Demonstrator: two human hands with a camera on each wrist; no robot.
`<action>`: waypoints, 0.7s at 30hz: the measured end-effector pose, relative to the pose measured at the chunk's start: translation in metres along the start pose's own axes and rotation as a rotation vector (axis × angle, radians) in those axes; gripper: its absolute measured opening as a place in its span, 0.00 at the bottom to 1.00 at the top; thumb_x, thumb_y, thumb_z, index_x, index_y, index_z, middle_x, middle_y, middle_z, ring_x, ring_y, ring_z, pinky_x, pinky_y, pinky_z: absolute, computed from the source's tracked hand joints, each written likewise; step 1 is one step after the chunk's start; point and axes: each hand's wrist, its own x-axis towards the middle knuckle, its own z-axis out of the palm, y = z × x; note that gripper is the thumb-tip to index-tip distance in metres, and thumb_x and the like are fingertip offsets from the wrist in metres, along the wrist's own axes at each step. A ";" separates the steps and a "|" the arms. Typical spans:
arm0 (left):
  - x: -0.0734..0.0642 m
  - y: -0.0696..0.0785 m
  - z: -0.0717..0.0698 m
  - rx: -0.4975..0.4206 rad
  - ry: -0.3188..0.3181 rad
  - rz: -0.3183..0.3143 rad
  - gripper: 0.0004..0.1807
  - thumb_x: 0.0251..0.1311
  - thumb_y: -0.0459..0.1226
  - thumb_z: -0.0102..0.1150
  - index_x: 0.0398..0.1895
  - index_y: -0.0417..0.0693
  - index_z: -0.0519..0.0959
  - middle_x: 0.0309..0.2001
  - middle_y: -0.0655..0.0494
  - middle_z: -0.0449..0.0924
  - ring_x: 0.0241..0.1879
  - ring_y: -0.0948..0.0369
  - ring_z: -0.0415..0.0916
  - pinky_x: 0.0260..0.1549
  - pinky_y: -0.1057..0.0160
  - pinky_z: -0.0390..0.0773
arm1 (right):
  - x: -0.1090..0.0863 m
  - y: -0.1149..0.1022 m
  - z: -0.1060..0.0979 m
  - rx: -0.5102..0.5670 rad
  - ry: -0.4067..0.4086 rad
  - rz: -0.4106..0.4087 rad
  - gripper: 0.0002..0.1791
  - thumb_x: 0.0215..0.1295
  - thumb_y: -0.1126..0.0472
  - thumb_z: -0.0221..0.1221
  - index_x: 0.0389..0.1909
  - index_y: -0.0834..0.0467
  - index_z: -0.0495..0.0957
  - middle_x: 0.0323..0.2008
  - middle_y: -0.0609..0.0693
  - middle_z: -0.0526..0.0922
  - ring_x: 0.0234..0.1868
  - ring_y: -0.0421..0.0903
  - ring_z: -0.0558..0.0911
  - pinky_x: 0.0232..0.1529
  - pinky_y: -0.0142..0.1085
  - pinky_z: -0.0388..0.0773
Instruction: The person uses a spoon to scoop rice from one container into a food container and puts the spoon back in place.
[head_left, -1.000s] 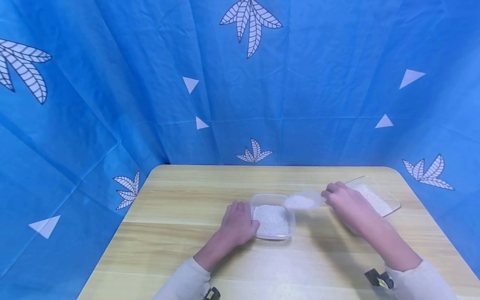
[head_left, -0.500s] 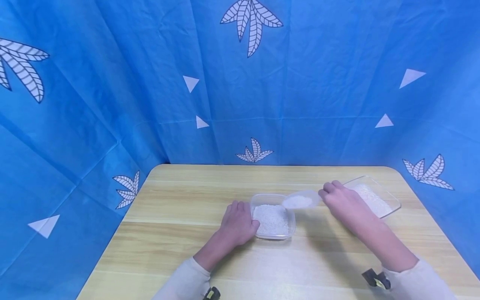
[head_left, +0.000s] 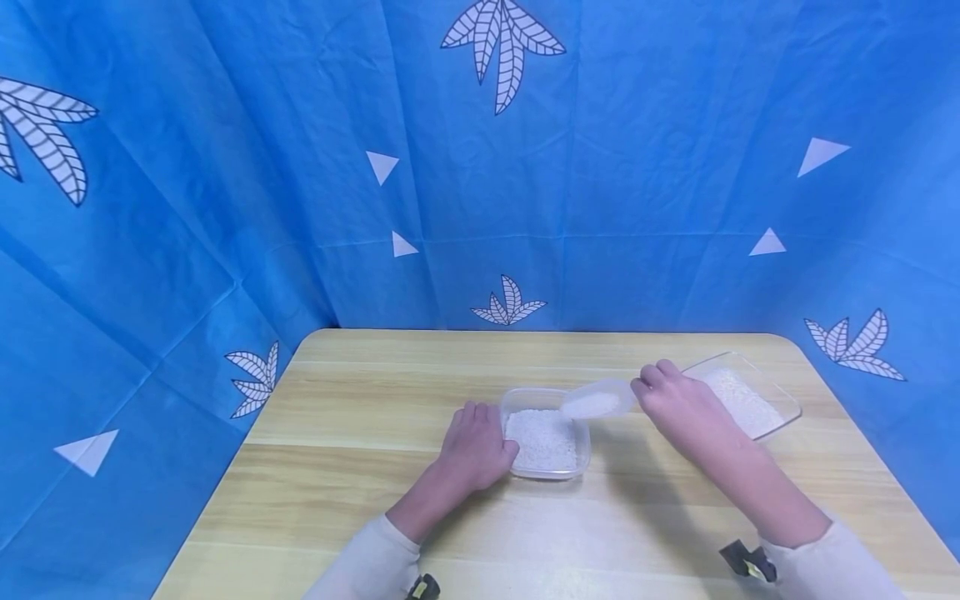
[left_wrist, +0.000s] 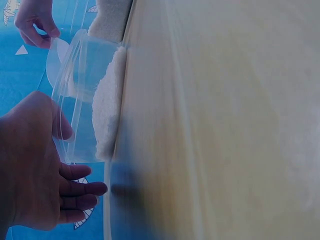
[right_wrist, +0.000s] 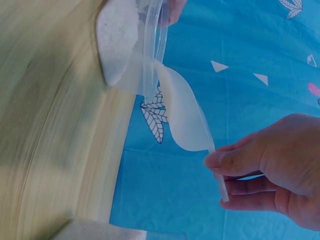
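A clear plastic container point(head_left: 545, 473) holding white, rice-like grains point(head_left: 542, 442) stands on the table. At its left side my left hand point(head_left: 480, 446) grips the wall, thumb over the rim and fingers outside, as the left wrist view shows. My right hand point(head_left: 678, 408) pinches the thin handle of a translucent scoop point(head_left: 596, 400) between thumb and fingers. The scoop point(right_wrist: 182, 112) carries more white grains, and its lip tips down over the container's right rim. In the right wrist view a faint pale streak of grains runs from the lip into the container.
A second clear container point(head_left: 783, 417) with white grains stands at the right of the wooden table point(head_left: 360, 392), partly hidden behind my right hand. A blue patterned curtain point(head_left: 480, 183) hangs behind the table's far edge.
My right hand has moved slightly left with the scoop, which is tilted more, its grains now nearer the lip. The left hand and its container have stayed put.
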 end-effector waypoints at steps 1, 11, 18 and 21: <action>0.000 0.000 0.000 0.001 -0.001 -0.001 0.19 0.62 0.50 0.46 0.40 0.42 0.71 0.36 0.52 0.69 0.41 0.55 0.63 0.50 0.55 0.69 | 0.000 0.000 0.000 -0.004 0.006 -0.002 0.13 0.47 0.82 0.69 0.34 0.66 0.84 0.32 0.56 0.81 0.33 0.50 0.73 0.24 0.36 0.77; 0.000 0.001 0.000 0.005 0.004 0.002 0.20 0.62 0.50 0.46 0.40 0.41 0.71 0.36 0.51 0.69 0.41 0.55 0.63 0.50 0.55 0.69 | 0.001 -0.005 0.004 -0.054 0.071 -0.029 0.14 0.46 0.81 0.70 0.35 0.66 0.85 0.34 0.58 0.83 0.34 0.52 0.76 0.27 0.37 0.81; 0.000 0.001 0.000 0.004 0.002 0.002 0.19 0.62 0.49 0.47 0.40 0.41 0.71 0.36 0.51 0.69 0.41 0.55 0.63 0.49 0.55 0.69 | 0.002 -0.007 0.004 -0.073 0.131 -0.064 0.15 0.44 0.80 0.72 0.35 0.68 0.85 0.34 0.59 0.84 0.34 0.53 0.78 0.29 0.37 0.82; 0.000 0.001 0.001 0.003 0.001 -0.001 0.19 0.62 0.50 0.47 0.39 0.41 0.71 0.36 0.51 0.68 0.40 0.55 0.63 0.49 0.55 0.69 | 0.003 -0.007 0.006 -0.094 0.172 -0.092 0.15 0.43 0.80 0.73 0.35 0.68 0.85 0.33 0.59 0.83 0.33 0.53 0.78 0.29 0.36 0.81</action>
